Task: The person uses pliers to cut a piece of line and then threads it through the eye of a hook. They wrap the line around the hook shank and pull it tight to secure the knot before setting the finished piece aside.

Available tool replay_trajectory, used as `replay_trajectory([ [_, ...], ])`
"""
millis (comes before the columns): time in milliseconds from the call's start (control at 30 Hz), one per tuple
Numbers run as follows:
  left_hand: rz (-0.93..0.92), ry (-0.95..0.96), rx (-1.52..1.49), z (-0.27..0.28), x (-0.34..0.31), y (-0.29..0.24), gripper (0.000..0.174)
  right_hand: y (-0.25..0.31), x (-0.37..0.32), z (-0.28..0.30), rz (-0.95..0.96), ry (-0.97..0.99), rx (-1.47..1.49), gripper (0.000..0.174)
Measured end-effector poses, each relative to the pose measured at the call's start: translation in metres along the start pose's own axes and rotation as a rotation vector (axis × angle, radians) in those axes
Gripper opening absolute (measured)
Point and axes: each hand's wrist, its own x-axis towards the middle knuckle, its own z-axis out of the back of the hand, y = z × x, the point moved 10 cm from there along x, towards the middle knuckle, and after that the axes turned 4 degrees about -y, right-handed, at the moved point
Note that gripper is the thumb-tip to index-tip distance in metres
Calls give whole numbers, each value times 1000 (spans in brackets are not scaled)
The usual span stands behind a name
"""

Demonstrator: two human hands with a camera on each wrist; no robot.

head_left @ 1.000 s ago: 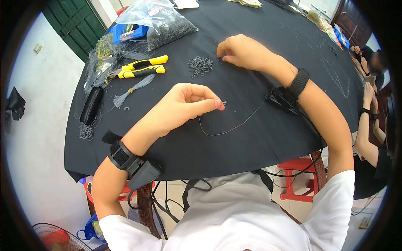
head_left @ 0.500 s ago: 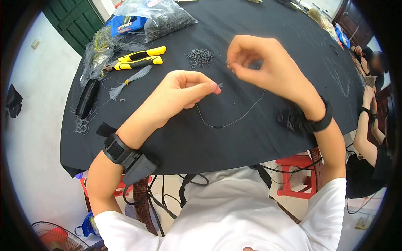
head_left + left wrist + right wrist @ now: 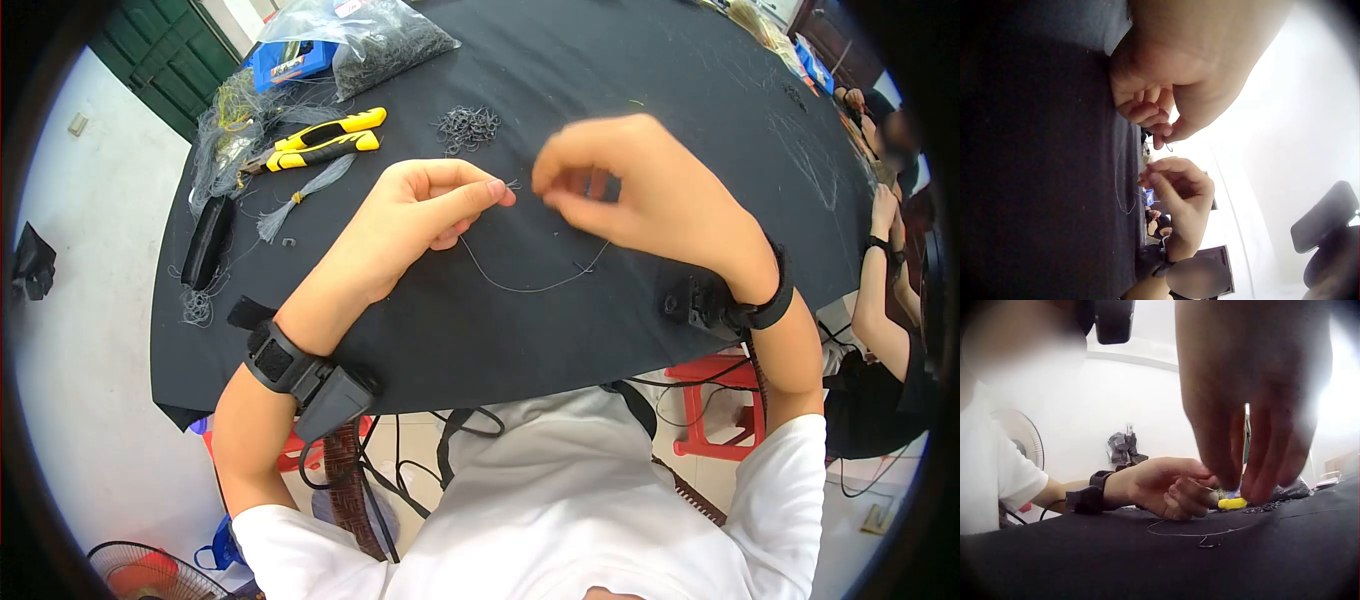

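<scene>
My left hand [image 3: 425, 210] pinches a thin grey fishing line [image 3: 520, 291] between thumb and forefinger; short wiry ends stick out past the fingertips. A small curved wire piece [image 3: 1170, 148] shows there in the left wrist view. The line loops down and across towards my right hand [image 3: 640, 190], whose thumb and fingers are bent together, blurred. What its fingertips pinch I cannot tell apart from the line. On the loop hangs a small dark wire hook [image 3: 1210, 542], low over the table. Beyond the hands lies a little pile of grey wire hooks [image 3: 468, 130].
On the black-clothed table [image 3: 480, 350], yellow-and-black pliers [image 3: 325, 140] lie at left beside a tied bundle of line [image 3: 305, 195], a black case [image 3: 208, 242] and tangled line [image 3: 225, 140]. A clear bag of dark pieces [image 3: 390, 55] and a blue box [image 3: 290, 65] stand behind.
My right hand has come from beside the hook pile back towards my left fingertips. The left hand has shifted away from me and left. A small hook now shows on the line's loop.
</scene>
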Motion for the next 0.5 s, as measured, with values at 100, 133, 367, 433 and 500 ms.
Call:
replay_trajectory([
  [100, 0, 4, 20, 1, 0, 1, 20, -14, -13, -21, -82, 279, -5, 5],
  [133, -1, 7, 26, 0, 0, 1, 20, -17, -15, -23, -97, 316, 9, 5],
  [367, -12, 21, 30, -2, 1, 1, 21, -16, -20, -34, -116, 444, 26, 7],
  [433, -13, 21, 39, -2, 0, 0, 21, -15, -21, -34, -93, 437, 50, 8],
  [500, -10, 22, 41, -3, 0, -1, 20, -16, -21, -36, -92, 441, 72, 8],
])
